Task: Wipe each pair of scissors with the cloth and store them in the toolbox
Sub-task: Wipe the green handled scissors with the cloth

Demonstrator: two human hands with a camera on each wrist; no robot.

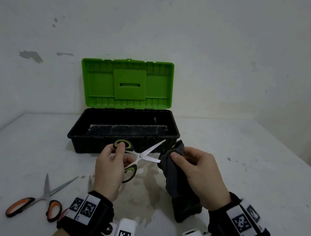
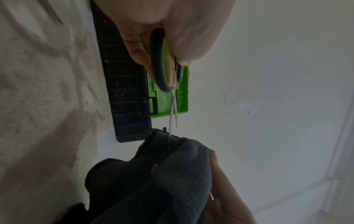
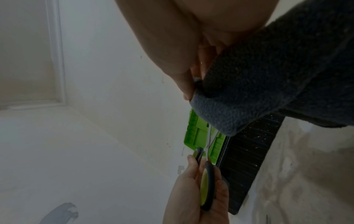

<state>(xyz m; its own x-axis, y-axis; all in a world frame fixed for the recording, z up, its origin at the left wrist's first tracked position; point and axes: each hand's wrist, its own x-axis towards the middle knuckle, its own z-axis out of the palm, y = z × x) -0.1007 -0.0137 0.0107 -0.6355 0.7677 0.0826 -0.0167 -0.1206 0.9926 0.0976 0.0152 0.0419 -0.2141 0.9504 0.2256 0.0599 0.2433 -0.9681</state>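
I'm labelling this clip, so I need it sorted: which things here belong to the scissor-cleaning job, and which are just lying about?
Job:
- green-handled scissors, blades open, in the left hand
- grey cloth, gripped by the right hand
- orange-handled scissors, on the table
- toolbox, lid up

Lying about:
- stained table
- wall

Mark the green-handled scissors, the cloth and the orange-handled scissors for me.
green-handled scissors (image 1: 141,155): head view, on the pivot screw.
cloth (image 1: 174,177): head view, on the fold below the right thumb.
orange-handled scissors (image 1: 46,194): head view, on the blade crossing.
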